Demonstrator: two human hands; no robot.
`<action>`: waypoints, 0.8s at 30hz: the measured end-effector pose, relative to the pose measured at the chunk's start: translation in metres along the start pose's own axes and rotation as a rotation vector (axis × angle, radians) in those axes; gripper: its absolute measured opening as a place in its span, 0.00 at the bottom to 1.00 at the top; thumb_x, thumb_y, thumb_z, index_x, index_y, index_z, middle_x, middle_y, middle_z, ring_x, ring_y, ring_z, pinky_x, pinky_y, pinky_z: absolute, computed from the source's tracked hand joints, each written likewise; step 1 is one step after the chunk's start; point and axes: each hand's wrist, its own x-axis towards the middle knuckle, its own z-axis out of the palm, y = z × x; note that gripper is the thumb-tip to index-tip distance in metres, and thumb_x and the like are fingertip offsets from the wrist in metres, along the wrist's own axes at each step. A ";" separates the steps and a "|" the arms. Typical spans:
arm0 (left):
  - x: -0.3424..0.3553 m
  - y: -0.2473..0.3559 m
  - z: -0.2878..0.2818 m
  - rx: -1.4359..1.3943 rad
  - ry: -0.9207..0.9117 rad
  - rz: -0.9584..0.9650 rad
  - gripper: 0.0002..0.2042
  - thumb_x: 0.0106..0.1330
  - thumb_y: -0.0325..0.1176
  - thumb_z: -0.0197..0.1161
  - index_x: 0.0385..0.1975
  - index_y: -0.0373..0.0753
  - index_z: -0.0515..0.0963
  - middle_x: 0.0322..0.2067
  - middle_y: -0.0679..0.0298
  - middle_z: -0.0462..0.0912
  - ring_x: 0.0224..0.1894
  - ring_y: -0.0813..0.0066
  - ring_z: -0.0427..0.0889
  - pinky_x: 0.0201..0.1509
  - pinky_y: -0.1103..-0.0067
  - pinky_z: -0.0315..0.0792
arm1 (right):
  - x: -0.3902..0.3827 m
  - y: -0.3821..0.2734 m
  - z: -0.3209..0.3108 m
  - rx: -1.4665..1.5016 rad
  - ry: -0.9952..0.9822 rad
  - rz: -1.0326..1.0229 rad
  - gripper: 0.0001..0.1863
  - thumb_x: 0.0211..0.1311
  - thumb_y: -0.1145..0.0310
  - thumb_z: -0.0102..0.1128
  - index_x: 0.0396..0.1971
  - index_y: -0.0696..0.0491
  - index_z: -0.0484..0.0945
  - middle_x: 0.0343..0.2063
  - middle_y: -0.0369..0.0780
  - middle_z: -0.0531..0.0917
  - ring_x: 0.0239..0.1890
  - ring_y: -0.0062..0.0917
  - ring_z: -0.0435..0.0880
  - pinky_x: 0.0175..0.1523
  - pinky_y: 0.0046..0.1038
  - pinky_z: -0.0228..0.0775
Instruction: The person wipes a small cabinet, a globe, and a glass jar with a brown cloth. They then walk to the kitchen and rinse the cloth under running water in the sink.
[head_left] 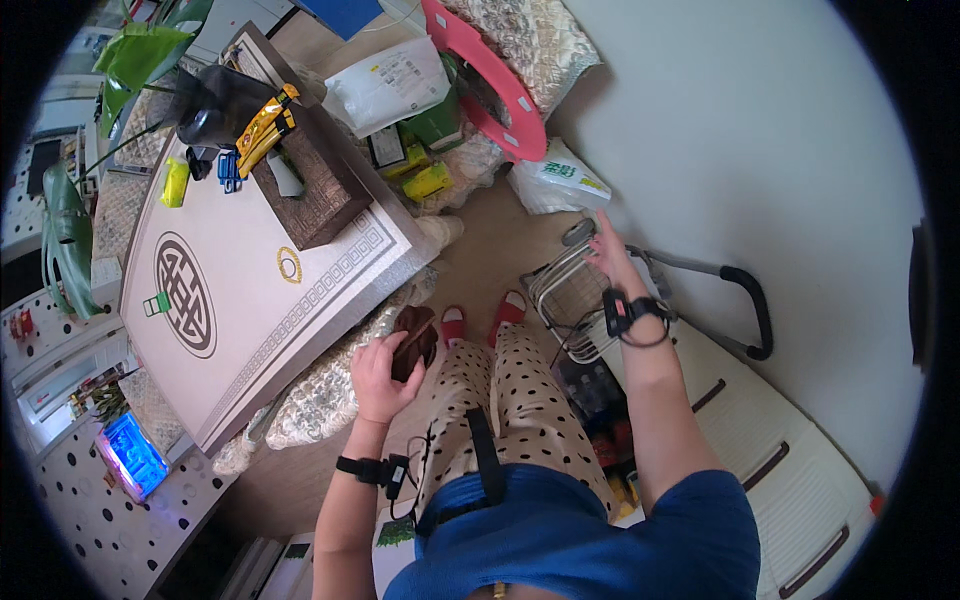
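Note:
My left hand is closed on a dark brown object, perhaps a pouch, beside the table's near right edge; its exact kind is unclear. My right hand is open, fingers extended, above a folding metal cart with a black curved handle. It is just below a white plastic bag lying by the wall; I cannot tell whether it touches anything.
The pale table holds a brown box, yellow and blue packets and a dark vase with leaves. Packages and a red ring-shaped item are piled behind it. Below me stand white drawers; a wall bounds the right.

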 end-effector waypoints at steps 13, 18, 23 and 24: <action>-0.003 -0.001 0.003 0.015 0.063 -0.037 0.20 0.45 0.36 0.70 0.40 0.42 0.79 0.29 0.63 0.78 0.28 0.63 0.75 0.34 0.72 0.68 | 0.057 -0.043 0.016 -0.069 -0.254 -0.528 0.18 0.70 0.66 0.49 0.52 0.61 0.74 0.49 0.41 0.80 0.50 0.25 0.78 0.60 0.27 0.66; -0.004 -0.002 0.002 0.014 0.099 -0.011 0.20 0.47 0.36 0.69 0.42 0.41 0.78 0.29 0.63 0.78 0.29 0.63 0.76 0.35 0.73 0.68 | 0.021 -0.047 0.057 -0.051 -0.160 -0.352 0.17 0.75 0.60 0.43 0.50 0.58 0.72 0.48 0.43 0.82 0.50 0.28 0.78 0.62 0.30 0.59; -0.006 -0.005 0.002 -0.042 0.126 0.032 0.21 0.47 0.37 0.69 0.42 0.40 0.77 0.27 0.62 0.76 0.28 0.62 0.75 0.35 0.72 0.66 | -0.064 -0.067 0.077 -0.073 -0.308 -0.416 0.17 0.75 0.60 0.44 0.48 0.59 0.73 0.46 0.44 0.83 0.55 0.28 0.75 0.63 0.30 0.57; -0.007 -0.006 0.002 -0.043 0.128 0.041 0.21 0.47 0.38 0.69 0.43 0.40 0.77 0.28 0.62 0.76 0.28 0.62 0.75 0.35 0.72 0.66 | -0.088 -0.075 0.075 -0.084 -0.318 -0.429 0.17 0.75 0.61 0.44 0.48 0.59 0.73 0.46 0.44 0.83 0.56 0.28 0.75 0.64 0.30 0.56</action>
